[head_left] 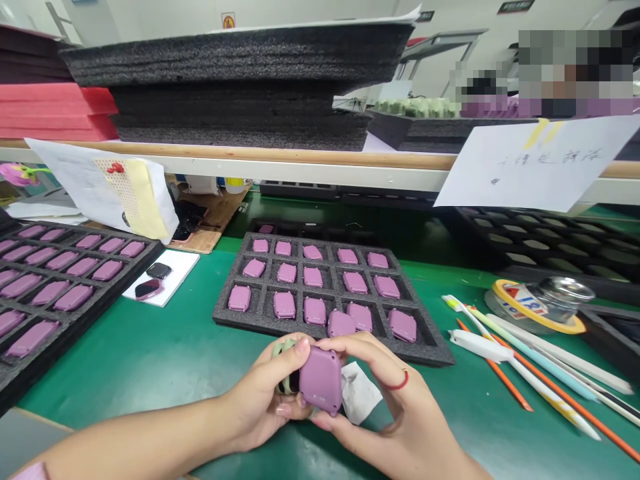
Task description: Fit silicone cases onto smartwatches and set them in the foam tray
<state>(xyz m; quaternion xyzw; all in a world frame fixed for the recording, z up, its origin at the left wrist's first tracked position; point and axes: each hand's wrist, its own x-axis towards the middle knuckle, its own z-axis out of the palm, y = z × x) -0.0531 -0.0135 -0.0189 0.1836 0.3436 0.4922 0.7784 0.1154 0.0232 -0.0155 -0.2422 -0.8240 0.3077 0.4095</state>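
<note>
Purple case (321, 380), one: held in front of the wearer, above the near part of the bench (165, 360). Broad face toward the camera; long axis roughly up and down in the view, top leaning slightly right; small pale marks along the lower end.
Left hand (267, 393): gripping the case at its left side, thumb over the upper left corner. A green-and-black item (286, 385), partly hidden, lies among its fingers.
Right hand (400, 393): gripping the same case, forefinger at the top edge, thumb at the lower right corner; red band (401, 381) on one finger.
Crumpled white paper (359, 395): on the bench, between case and right hand.
Loose purple case (341, 324): at the front rim of the middle tray.
Middle tray (260, 324): black foam, three rows of compartments bearing purple cases, their long axes mostly front to back.
Brushes and sticks (537, 373): at right, lying slantwise.
Left tray (107, 303): black foam, further purple cases in rows, set slantwise.
White pad (175, 273): beside the left tray, two dark pieces (153, 279) upon it.
Jar (550, 310): at right, a tape roll (573, 325) about it.
Shelf (300, 159): beyond, bearing black foam stacks (240, 67).
</note>
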